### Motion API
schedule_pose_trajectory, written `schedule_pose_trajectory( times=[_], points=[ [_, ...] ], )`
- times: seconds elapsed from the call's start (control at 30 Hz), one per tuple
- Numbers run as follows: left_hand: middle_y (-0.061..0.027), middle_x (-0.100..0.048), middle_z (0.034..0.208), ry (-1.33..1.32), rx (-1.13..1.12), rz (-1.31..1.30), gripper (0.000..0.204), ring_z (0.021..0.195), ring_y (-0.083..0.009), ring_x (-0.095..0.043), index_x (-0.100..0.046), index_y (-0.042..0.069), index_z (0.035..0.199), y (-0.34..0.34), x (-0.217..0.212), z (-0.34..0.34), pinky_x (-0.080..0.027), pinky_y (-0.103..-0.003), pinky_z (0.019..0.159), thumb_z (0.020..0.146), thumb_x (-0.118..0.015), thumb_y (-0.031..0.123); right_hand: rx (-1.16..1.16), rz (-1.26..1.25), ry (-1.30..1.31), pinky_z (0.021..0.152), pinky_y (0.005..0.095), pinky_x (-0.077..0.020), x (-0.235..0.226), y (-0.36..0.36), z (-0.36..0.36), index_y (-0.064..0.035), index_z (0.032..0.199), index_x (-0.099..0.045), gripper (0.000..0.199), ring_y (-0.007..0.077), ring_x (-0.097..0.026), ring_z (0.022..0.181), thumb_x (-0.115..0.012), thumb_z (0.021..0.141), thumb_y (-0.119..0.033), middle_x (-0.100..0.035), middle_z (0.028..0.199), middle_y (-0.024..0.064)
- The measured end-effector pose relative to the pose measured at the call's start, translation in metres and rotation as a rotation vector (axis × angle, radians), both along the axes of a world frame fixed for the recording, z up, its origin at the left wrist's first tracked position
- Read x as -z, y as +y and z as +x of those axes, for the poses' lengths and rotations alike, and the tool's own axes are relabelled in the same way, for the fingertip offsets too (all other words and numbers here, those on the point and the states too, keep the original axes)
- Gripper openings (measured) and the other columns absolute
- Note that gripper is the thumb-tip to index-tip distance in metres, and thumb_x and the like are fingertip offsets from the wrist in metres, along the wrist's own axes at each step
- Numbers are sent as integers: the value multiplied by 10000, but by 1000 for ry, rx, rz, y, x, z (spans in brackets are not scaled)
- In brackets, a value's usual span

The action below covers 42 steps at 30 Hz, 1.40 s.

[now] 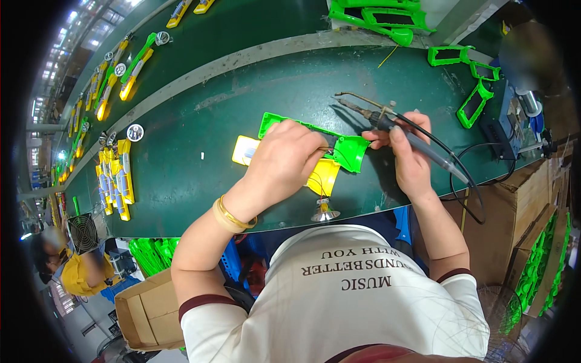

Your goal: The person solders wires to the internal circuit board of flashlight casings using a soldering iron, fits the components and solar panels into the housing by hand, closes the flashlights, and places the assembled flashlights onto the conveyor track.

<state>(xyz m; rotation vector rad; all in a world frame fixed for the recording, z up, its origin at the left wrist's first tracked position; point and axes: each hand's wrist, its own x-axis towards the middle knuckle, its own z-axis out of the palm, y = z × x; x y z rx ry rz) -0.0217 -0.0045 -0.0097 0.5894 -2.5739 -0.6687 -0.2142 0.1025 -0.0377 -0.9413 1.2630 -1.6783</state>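
My right hand (pixel 411 151) grips a soldering iron (pixel 417 144) with a thin feed tube along it; the tip points up and left, above the work and apart from it. Some of its fingertips are beside the right end of a green plastic housing (pixel 351 152). Over that housing, my left hand (pixel 284 154) has its fingers closed at thin wires (pixel 328 149); the exact grip is partly hidden. Beneath lies a yellow plastic shell (pixel 323 177), with a white and yellow part (pixel 244 149) showing left of my hand. A shiny reflector cup (pixel 325 210) hangs on wires at the bench's near edge.
Yellow and grey assemblies (pixel 114 179) lie grouped at left by a loose reflector (pixel 135 132). More stand along the far green belt (pixel 254 24). Green frames (pixel 475 104) and a blue soldering station (pixel 501 133) are at right. A cable loops beside my right arm. Cardboard boxes (pixel 148 308) stand below.
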Motion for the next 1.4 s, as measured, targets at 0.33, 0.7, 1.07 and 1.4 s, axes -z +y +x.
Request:
schedule_pose_trajectory(
  times=[0.33,0.7,1.07,1.4],
  points=[
    [-79,-591,718,-155,22,62,48,698,-258,-568,-602,60,778,-3,0,-6,-461,-349,634,735,-601,80,15,-104,-61,386,214,-367,6,38,-19,-50,893,-342,292,95,-438,476,-613,804,-116,-465,788,87],
    [-79,-541,649,-295,16,-19,33,634,-262,-550,-580,64,727,-3,-6,-16,-443,-363,562,697,-587,77,-87,-45,265,556,237,-402,14,36,-16,-40,841,-385,280,96,-481,629,-649,763,-92,-537,721,66],
    [-75,-540,650,-330,0,-29,31,632,-258,-553,-579,69,723,-3,-8,-15,-441,-361,556,698,-585,86,-66,17,205,539,234,-398,15,37,-14,-52,843,-404,259,73,-460,611,-646,776,-117,-527,721,51],
    [-87,-544,646,-281,19,-42,38,622,-275,-556,-584,64,715,-3,-10,-18,-443,-374,552,687,-583,89,64,-166,-41,472,220,-418,1,32,-15,-41,995,-333,262,137,-533,542,-512,890,-202,-597,702,174]
  ],
)
